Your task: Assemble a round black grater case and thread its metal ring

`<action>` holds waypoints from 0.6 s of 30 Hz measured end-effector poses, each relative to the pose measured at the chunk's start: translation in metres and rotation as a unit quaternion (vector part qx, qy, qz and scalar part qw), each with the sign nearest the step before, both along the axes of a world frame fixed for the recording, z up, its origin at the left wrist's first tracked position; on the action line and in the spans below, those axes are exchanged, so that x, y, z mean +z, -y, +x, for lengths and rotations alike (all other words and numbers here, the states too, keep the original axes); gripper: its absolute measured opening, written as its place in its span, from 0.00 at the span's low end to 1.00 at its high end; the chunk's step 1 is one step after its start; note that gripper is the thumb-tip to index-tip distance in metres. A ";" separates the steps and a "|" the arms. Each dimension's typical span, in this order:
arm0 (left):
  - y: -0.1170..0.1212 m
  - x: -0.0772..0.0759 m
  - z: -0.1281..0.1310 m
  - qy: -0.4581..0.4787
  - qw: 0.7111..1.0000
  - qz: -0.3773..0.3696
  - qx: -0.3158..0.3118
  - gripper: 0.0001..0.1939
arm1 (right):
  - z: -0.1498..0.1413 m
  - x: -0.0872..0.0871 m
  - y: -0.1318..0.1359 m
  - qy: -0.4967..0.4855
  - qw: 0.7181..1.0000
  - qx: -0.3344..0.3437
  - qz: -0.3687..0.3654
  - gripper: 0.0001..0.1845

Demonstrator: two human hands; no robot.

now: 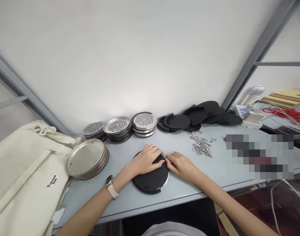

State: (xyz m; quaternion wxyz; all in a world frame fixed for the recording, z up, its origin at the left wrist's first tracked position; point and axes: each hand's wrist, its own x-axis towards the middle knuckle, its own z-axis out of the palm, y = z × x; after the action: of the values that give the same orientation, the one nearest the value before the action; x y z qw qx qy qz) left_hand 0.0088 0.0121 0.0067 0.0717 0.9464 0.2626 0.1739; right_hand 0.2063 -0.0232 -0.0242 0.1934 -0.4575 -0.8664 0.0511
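A black round disc (151, 178) with a silver rim along its right side lies on the table in front of me. My left hand (147, 160) rests over its upper part, thumb and fingertips closed around a small metal carabiner clip (163, 156) at the disc's upper right edge. From the right, my right hand (178, 165) pinches at the same clip with its fingers bent. The fingers partly cover the clip, and I cannot tell whether it passes through the disc. A loose pile of similar metal clips (201, 146) lies to the right, beyond my right hand.
Stacked round metal grater plates (117, 126) and perforated discs (145, 121) stand along the wall. Plain metal discs (86, 157) are stacked at left beside a cream canvas bag (39, 164). Black discs (178, 122) overlap at back right. A power strip (250, 123) sits farther right.
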 end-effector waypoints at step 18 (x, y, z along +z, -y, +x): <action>0.002 0.002 0.000 -0.010 1.000 0.006 0.009 0.07 | 0.000 -0.002 0.000 -0.012 1.000 0.002 -0.010 0.13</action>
State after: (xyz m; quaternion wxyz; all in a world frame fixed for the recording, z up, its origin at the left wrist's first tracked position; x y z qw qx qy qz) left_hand 0.0089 0.0105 0.0087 0.0620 0.9462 0.2704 0.1667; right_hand 0.2067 -0.0228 -0.0262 0.1994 -0.4570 -0.8643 0.0659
